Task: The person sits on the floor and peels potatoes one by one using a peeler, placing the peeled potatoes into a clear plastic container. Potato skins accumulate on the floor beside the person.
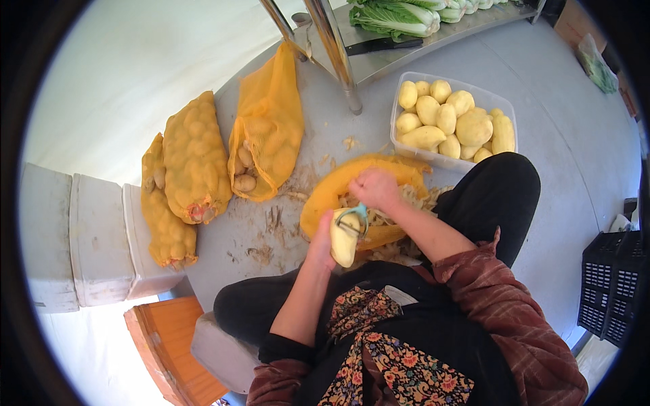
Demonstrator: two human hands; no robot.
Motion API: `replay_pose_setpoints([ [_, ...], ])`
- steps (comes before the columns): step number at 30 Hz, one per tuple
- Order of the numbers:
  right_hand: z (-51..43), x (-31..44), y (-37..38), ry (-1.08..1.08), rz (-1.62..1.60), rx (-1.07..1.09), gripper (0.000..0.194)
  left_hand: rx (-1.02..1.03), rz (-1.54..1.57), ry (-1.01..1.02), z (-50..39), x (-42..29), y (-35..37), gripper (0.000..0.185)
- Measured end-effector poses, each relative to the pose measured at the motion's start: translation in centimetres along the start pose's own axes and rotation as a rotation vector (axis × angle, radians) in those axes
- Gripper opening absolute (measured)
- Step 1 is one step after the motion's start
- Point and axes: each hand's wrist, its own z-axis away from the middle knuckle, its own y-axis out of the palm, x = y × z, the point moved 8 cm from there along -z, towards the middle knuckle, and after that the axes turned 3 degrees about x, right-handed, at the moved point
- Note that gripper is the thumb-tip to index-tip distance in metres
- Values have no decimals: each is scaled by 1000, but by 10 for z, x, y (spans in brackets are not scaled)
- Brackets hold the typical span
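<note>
My left hand (322,241) holds a peeled, pale yellow potato (345,242) from its left side. The blade of a light-blue Y-shaped peeler (358,218) lies across the potato's upper end, and my right hand (375,189) is closed around its handle. Beneath my hands a yellow mesh sack (325,195) lies with its mouth spread, and peelings (409,195) fill it. Beyond my right knee stands a clear plastic tub (453,161) heaped with peeled potatoes (428,110).
An open mesh sack (274,101) of unpeeled potatoes and filled mesh sacks (195,152) lie at left. A metal shelf (376,66) above bears Chinese cabbages (391,19) and a black-handled knife (384,45). Black plastic crates (609,286) stand at right, an orange wooden box (177,350) at lower left.
</note>
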Motion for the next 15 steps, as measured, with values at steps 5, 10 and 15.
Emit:
replay_pose_setpoints([
  [5, -8, -26, -4, 33, 32, -81, 30, 14, -63, 1, -1, -3, 1, 46],
  [10, -11, -68, -16, 322, 171, -61, 32, 148, -64, -65, 10, -2, 8, 48],
  [15, -8, -77, -12, 429, 18, 46, 34, 110, 38, 20, 6, -7, 8, 50],
])
